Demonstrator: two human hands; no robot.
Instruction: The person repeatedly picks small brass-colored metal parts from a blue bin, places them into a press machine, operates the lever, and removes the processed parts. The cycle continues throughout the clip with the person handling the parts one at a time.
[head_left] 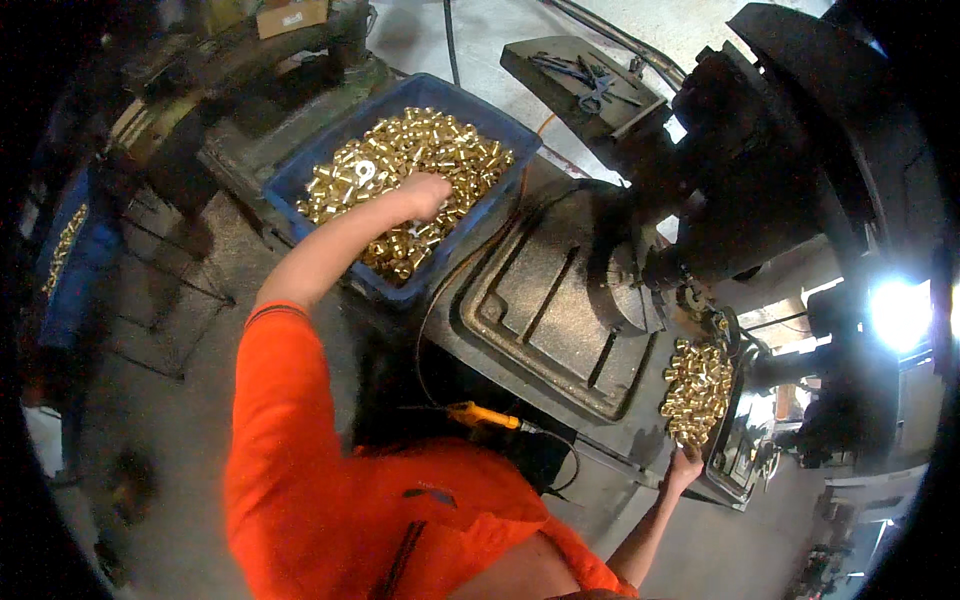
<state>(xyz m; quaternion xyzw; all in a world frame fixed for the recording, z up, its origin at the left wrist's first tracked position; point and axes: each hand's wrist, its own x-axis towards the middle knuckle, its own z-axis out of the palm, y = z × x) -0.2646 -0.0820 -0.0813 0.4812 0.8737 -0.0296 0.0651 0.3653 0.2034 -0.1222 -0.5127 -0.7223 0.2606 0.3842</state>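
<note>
A deep blue plastic bin (300,160) is heaped with small shiny brass fittings (400,140). Over the heap is my left hand (427,195), its back upward and its fingers curled down among the pieces; whatever they grip is hidden. A flat white ring (365,171) rests on the fittings nearby. Far to the right, a second pile of brass fittings (697,390) lies at the end of the machine table. At that pile's near edge my right hand (685,465) has its fingers drawn together against the fittings, and what is in them is too small to tell.
Between the piles stands a slotted metal machine table (540,300) with a dark machine column (770,160) behind. A yellow-orange handheld tool (485,415) hangs at its front edge with a cable. Pliers (595,95) and other tools lie on a tray behind. Another blue bin (65,260) stands far left.
</note>
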